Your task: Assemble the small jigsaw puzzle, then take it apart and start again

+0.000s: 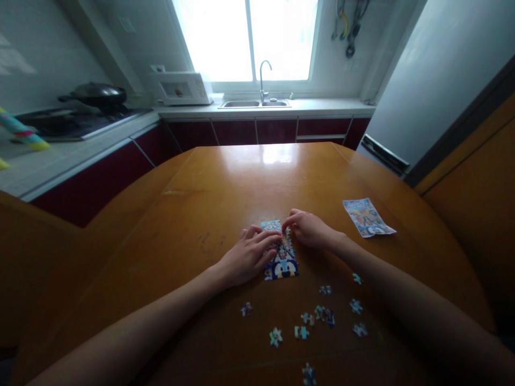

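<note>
Head view: resting open left hand (246,258) across 9 o'clock side of blue rectangular cardboard jigsaw (285,268), long axis 12-to-6; curling right hand (310,229) nearer 1 o'clock edge, can't tell if gripping.

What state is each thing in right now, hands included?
Left hand: open, laid on the puzzle
Right hand: fingers bent at the puzzle's right edge; grip unclear
Puzzle: partly joined, flat, partly covered
Loose pieces: scattered nearer the camera
Printed sheet: unfolded, a corner curled
Wok: lid on
Lower cabinets: shut
</note>
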A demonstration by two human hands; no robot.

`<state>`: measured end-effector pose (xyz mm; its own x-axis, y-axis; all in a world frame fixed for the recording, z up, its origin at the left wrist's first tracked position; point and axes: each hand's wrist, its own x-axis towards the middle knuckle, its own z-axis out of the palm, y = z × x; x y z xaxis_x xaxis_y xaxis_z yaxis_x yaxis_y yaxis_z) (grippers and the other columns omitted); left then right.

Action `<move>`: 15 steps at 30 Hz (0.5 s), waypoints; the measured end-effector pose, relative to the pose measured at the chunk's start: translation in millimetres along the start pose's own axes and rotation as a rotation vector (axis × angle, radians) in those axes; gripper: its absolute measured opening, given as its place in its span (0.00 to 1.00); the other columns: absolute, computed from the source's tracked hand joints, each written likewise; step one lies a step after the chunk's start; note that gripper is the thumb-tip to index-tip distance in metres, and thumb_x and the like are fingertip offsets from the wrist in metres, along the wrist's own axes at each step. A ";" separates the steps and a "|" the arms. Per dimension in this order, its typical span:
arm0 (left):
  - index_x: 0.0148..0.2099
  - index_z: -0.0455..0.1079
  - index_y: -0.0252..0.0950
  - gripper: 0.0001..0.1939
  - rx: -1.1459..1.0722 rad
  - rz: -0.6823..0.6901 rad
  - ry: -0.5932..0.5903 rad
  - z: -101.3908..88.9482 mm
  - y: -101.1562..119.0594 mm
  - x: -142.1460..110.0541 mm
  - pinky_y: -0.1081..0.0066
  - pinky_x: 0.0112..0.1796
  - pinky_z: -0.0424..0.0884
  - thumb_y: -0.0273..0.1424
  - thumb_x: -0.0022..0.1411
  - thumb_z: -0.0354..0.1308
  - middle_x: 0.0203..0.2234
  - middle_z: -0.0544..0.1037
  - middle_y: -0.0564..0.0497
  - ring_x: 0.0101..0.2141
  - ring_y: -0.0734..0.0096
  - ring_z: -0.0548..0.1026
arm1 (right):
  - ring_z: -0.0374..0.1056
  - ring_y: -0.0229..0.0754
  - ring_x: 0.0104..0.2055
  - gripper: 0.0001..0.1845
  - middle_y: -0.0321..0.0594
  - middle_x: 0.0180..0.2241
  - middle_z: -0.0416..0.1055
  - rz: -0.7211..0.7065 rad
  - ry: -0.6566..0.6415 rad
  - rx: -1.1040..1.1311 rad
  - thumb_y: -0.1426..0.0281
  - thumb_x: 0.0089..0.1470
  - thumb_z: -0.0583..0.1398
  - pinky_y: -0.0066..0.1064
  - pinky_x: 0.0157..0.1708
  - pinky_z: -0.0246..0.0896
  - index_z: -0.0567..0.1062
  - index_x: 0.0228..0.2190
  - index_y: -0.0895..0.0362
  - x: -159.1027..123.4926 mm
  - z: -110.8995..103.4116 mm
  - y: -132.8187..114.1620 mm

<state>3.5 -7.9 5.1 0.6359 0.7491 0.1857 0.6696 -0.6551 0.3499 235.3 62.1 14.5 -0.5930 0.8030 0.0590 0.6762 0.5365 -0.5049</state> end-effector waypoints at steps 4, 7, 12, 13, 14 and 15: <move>0.63 0.65 0.45 0.19 -0.018 -0.008 0.009 1.9 -2.3 -0.4 0.55 0.55 0.60 0.39 0.75 0.47 0.58 0.72 0.50 0.51 0.57 0.64 | 0.68 0.42 0.39 0.19 0.42 0.37 0.71 0.021 -0.018 0.070 0.80 0.56 0.55 0.31 0.43 0.61 0.84 0.35 0.52 2.7 1.9 4.8; 0.63 0.64 0.45 0.19 -0.041 -0.016 0.033 1.7 -3.2 -0.5 0.54 0.55 0.61 0.38 0.74 0.47 0.59 0.71 0.51 0.51 0.57 0.63 | 0.68 0.42 0.39 0.19 0.42 0.36 0.70 0.020 -0.005 0.126 0.82 0.55 0.55 0.32 0.43 0.61 0.84 0.35 0.52 3.5 5.2 8.1; 0.62 0.64 0.43 0.18 -0.112 -0.026 0.144 0.0 -3.1 -1.0 0.54 0.56 0.63 0.36 0.74 0.47 0.57 0.71 0.48 0.51 0.58 0.64 | 0.67 0.40 0.36 0.19 0.41 0.35 0.69 -0.013 0.084 0.228 0.83 0.53 0.55 0.32 0.42 0.62 0.83 0.31 0.55 5.8 13.3 13.7; 0.62 0.65 0.43 0.17 -0.124 -0.037 0.170 0.0 -3.2 -1.0 0.55 0.56 0.63 0.35 0.74 0.47 0.56 0.71 0.48 0.52 0.58 0.64 | 0.66 0.40 0.36 0.19 0.41 0.34 0.69 -0.014 0.118 0.266 0.83 0.52 0.54 0.32 0.42 0.62 0.83 0.30 0.55 6.8 13.8 15.0; 0.60 0.66 0.42 0.16 -0.132 -0.052 0.193 0.3 -3.3 -1.0 0.55 0.56 0.63 0.35 0.74 0.47 0.54 0.71 0.47 0.52 0.58 0.64 | 0.66 0.39 0.35 0.18 0.40 0.33 0.69 -0.003 0.166 0.302 0.83 0.51 0.54 0.31 0.40 0.62 0.82 0.29 0.56 7.8 13.7 16.3; 0.59 0.67 0.41 0.16 -0.136 -0.071 0.212 0.8 -3.6 -1.0 0.55 0.56 0.64 0.35 0.74 0.46 0.53 0.71 0.46 0.53 0.58 0.64 | 0.65 0.39 0.33 0.18 0.40 0.31 0.69 0.021 0.224 0.329 0.83 0.50 0.54 0.31 0.38 0.61 0.82 0.28 0.57 8.7 13.0 17.4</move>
<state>0.7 -6.4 3.0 0.4848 0.8061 0.3394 0.6430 -0.5915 0.4865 236.3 75.1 -5.0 -0.4462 0.8690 0.2136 0.4894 0.4368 -0.7548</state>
